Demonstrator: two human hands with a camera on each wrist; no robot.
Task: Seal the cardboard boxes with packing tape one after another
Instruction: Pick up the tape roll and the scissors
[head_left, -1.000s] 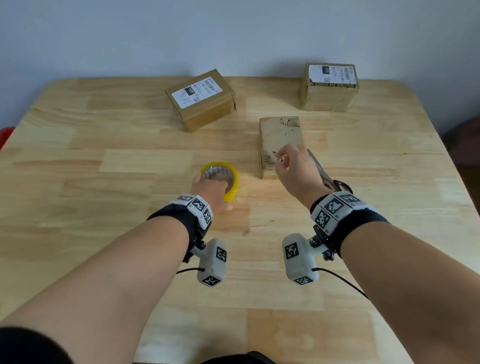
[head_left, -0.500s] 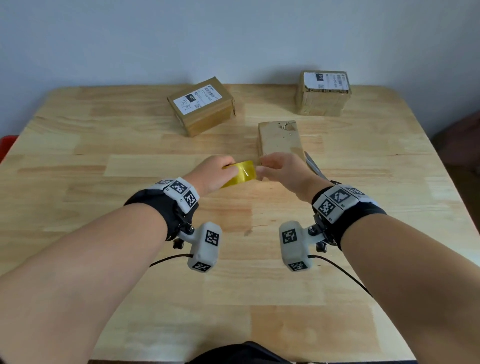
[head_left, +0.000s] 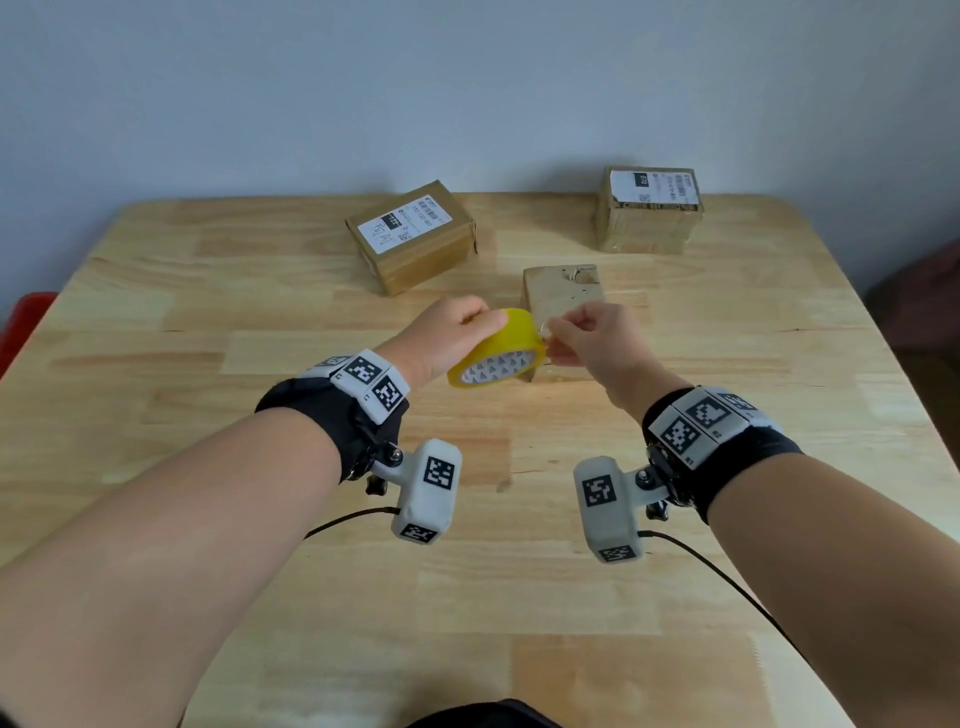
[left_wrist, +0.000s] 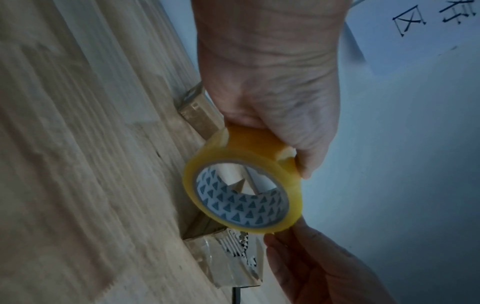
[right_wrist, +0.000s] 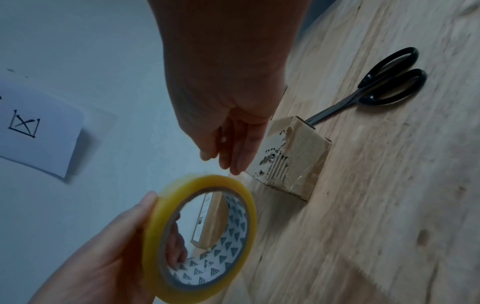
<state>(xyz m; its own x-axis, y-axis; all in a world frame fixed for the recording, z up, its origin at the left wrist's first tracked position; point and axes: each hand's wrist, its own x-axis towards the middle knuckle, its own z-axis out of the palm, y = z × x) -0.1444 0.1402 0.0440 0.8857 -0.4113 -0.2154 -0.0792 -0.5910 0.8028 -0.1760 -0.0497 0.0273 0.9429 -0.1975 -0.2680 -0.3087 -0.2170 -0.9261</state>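
The left hand (head_left: 447, 338) grips the yellow tape roll (head_left: 498, 348), fingers curled over its outer band and thumb on the near side, holding it clear of the bench (head_left: 208, 519) with its printed core facing the person. The right hand (head_left: 592, 338) is just to the right of the roll, its fingertips (head_left: 553, 327) bunched at the roll's rim; in the right wrist view the fingers (right_wrist: 233, 152) hang down together close to the rim. Whether they pinch a loose tape end I cannot tell, as the spot is small and blurred.

Directly beyond and partly under both hands stands the small torn box (head_left: 563, 291), its ragged top facing up, its near end hidden behind the roll and the right hand. Just right of that box, under the right wrist, black-handled scissors (right_wrist: 384, 86) lie flat on the bench, blades pointing at the box's side.

Farther from the left hand, beyond and slightly left, sits a labelled box (head_left: 413, 236), turned at an angle. Beyond the right hand, well apart near the far edge, sits a second labelled box (head_left: 649, 210).
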